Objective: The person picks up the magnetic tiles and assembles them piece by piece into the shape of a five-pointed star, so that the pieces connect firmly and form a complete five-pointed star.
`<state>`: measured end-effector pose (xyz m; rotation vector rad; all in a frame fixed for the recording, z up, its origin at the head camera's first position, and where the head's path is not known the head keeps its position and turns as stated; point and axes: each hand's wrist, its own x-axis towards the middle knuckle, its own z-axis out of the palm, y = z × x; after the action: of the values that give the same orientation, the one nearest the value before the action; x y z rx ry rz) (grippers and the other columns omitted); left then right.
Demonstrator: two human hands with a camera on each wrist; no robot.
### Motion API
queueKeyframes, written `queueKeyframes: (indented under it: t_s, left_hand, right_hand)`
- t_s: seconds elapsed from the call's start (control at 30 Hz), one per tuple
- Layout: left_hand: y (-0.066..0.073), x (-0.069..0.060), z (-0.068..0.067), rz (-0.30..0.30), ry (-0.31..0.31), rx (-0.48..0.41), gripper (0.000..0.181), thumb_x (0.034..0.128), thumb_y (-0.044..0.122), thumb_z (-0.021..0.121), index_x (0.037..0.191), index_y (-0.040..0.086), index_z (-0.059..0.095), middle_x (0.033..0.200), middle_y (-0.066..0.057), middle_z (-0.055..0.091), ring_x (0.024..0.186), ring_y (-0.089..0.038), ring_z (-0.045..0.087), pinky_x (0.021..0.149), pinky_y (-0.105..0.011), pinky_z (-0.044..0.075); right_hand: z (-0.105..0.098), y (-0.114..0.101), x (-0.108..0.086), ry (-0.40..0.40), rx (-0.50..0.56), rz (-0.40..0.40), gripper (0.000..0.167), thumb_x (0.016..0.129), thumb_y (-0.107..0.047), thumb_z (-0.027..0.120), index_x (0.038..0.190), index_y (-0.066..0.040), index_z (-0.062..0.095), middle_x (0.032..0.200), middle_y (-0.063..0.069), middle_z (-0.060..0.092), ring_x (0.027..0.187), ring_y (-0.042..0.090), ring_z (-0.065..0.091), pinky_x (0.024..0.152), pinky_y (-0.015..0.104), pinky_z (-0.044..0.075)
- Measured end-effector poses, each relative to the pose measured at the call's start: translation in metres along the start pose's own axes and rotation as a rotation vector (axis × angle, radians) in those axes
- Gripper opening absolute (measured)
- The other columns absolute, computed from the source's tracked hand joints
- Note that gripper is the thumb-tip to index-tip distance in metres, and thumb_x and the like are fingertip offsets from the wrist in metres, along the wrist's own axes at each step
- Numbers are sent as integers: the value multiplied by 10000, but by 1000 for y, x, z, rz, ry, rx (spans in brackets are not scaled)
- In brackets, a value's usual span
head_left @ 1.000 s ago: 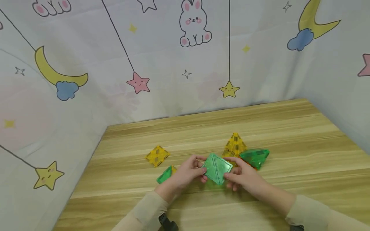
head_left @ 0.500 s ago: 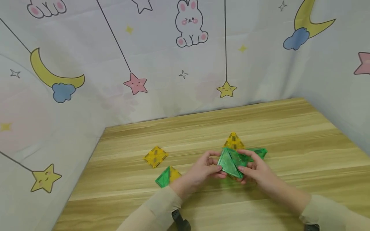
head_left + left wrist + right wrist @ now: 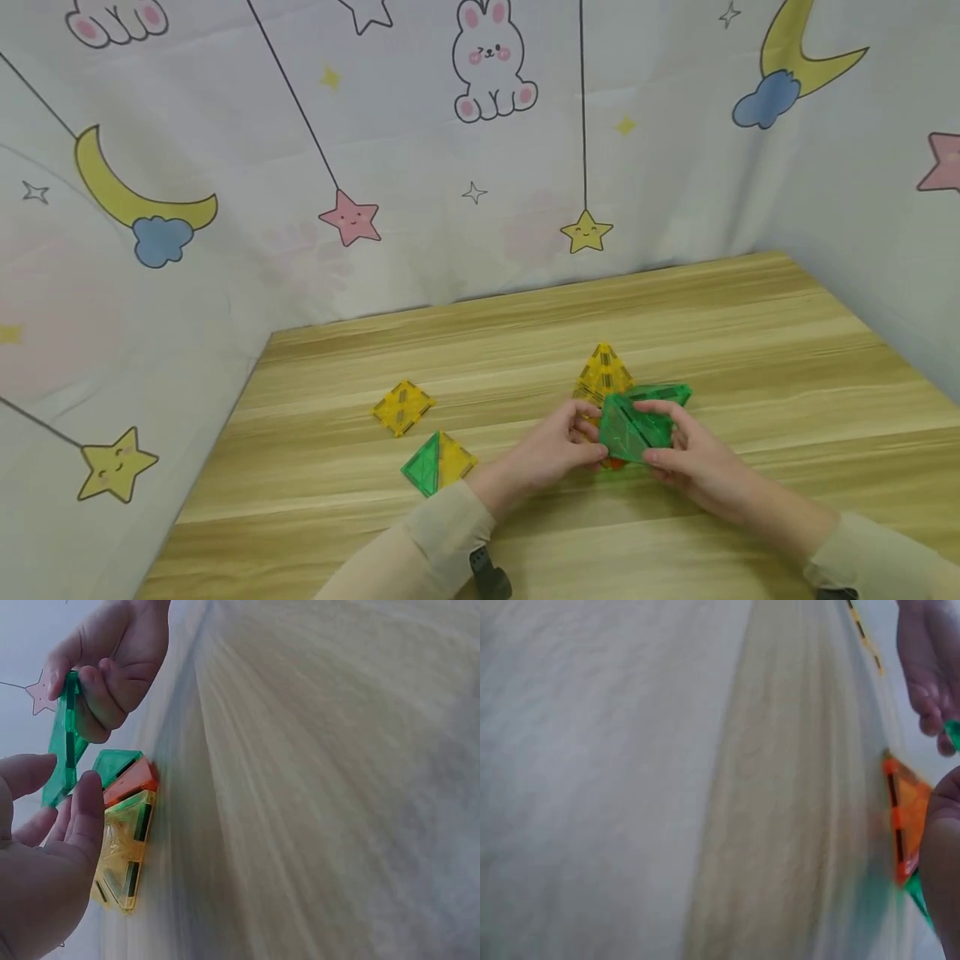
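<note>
Two joined green triangular magnetic tiles (image 3: 626, 433) are held up slightly tilted between both hands. My left hand (image 3: 551, 450) pinches their left edge with thumb and fingers. From the other side, my right hand (image 3: 708, 467) grips them, thumb in front and a finger over the top. Right behind them stands a group of tiles: a yellow peak (image 3: 603, 371), a green part (image 3: 663, 393) to the right, and an orange piece (image 3: 133, 782) clearer in the left wrist view. Whether the held tiles touch the group, I cannot tell.
A yellow square tile piece (image 3: 403, 408) lies on the wood-grain table (image 3: 337, 533) at left. Nearer me is a square made of a green triangle (image 3: 423, 467) and a yellow triangle (image 3: 453, 460). A printed curtain (image 3: 420, 150) rises behind the table.
Both hands have carried the green tiles to the right, in front of the tile group, and tilted them. The green and yellow square at left is more exposed.
</note>
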<state>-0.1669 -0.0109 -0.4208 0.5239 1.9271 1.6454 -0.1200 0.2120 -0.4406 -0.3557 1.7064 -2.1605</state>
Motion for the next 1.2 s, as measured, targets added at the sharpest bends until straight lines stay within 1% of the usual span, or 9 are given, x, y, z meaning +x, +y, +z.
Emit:
queueKeyframes:
  t_s: [0.1, 0.37, 0.47, 0.57, 0.67, 0.73, 0.9, 1.0, 1.2]
  left_hand:
    - [-1, 0, 0, 3, -12, 129, 397, 873, 80, 653, 1232, 31, 493, 959, -25, 550, 736, -127, 596, 662, -263, 496]
    - [-4, 0, 1, 2, -111, 300, 452, 901, 156, 631, 1312, 18, 502, 966, 45, 571, 739, -52, 579, 654, -216, 481]
    - [-4, -2, 2, 8, -130, 323, 470, 910, 179, 620, 1336, 33, 488, 981, 58, 577, 736, -51, 586, 636, -217, 479]
    - [-6, -3, -2, 7, -131, 297, 477, 916, 182, 610, 1347, 34, 470, 986, 51, 577, 745, -73, 593, 637, -229, 487]
    - [-9, -6, -9, 2, -101, 265, 461, 917, 168, 604, 1338, 36, 471, 982, 30, 578, 762, -97, 592, 646, -244, 495]
    - [-11, -9, -15, -5, -72, 251, 440, 918, 163, 604, 1323, 41, 483, 977, 16, 575, 774, -114, 589, 655, -252, 498]
    - [-12, -17, -29, -31, -32, 252, 418, 927, 198, 599, 1313, 74, 497, 991, 6, 569, 816, -141, 585, 676, -278, 505]
    - [-13, -20, -37, -36, -21, 273, 429, 933, 219, 591, 1329, 91, 485, 1012, 8, 565, 835, -141, 589, 681, -287, 503]
    - [-14, -28, -51, -50, 24, 308, 468, 922, 217, 607, 1352, 93, 469, 1048, -4, 561, 828, -165, 589, 650, -322, 500]
  right_hand:
    - [-5, 4, -3, -15, -2, 9, 543, 890, 27, 559, 1331, -194, 332, 672, -42, 484, 645, 75, 519, 592, 198, 438]
    - [-13, 10, -10, -38, 9, 112, 563, 909, -20, 557, 1362, -180, 263, 745, -1, 476, 683, 94, 497, 650, 228, 435]
    - [-11, 9, -10, -21, -22, 147, 626, 920, -53, 561, 1406, -160, 180, 737, 11, 457, 665, 105, 487, 648, 247, 439]
    - [-9, 7, -9, 39, -169, 185, 734, 906, -123, 608, 1441, -120, 107, 704, 54, 513, 571, 110, 494, 554, 244, 450]
    - [-6, 3, -8, 98, -421, 196, 772, 885, -201, 648, 1451, -95, 134, 644, 104, 573, 439, 120, 487, 406, 256, 421]
    - [-4, 0, -7, 127, -600, 183, 744, 877, -248, 657, 1437, -75, 199, 587, 89, 567, 383, 124, 468, 352, 260, 381]
    - [1, -9, -2, 185, -929, 143, 674, 848, -348, 672, 1366, -45, 366, 537, -1, 474, 398, 96, 405, 375, 244, 338]
    - [3, -13, 1, 219, -1073, 115, 650, 834, -410, 670, 1320, -39, 449, 562, -26, 447, 440, 89, 383, 406, 244, 337]
    - [2, -17, 9, 253, -1154, 62, 551, 861, -419, 642, 1255, -52, 527, 594, -40, 460, 465, 96, 396, 423, 258, 344]
